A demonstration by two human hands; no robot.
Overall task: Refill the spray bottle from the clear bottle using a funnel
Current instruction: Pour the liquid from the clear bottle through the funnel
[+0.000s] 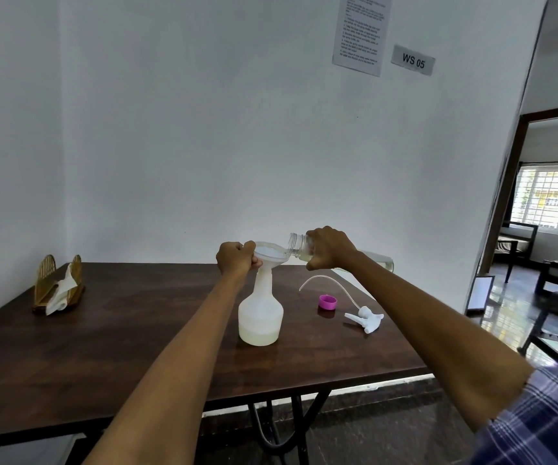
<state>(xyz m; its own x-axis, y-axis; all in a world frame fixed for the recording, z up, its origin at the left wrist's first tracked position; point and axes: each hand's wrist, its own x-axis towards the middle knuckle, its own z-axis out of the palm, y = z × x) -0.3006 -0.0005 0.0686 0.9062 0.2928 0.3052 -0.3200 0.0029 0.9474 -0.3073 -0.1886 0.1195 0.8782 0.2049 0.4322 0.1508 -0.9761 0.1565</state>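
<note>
Head view caught the pouring step: left hand [237, 260] clasped the funnel [269, 255] seated in the spray bottle [260, 313] at table [136, 330] centre, right hand [329, 248] gripped the tilted clear bottle [299, 246] from 3 o'clock, which likely needed further tipping.

On the dark wooden table [119, 347] a white spray bottle [260, 317] stands upright, a funnel [270, 255] seated in its neck and pale liquid in its base. The left hand [235, 260] grips the funnel's rim; the right hand [329, 248] holds the clear bottle [299, 246] tipped sideways, mouth over the funnel. A pink cap [327, 302] and the trigger sprayer head [364, 318] lie to the right, a napkin holder [58, 285] far left
</note>
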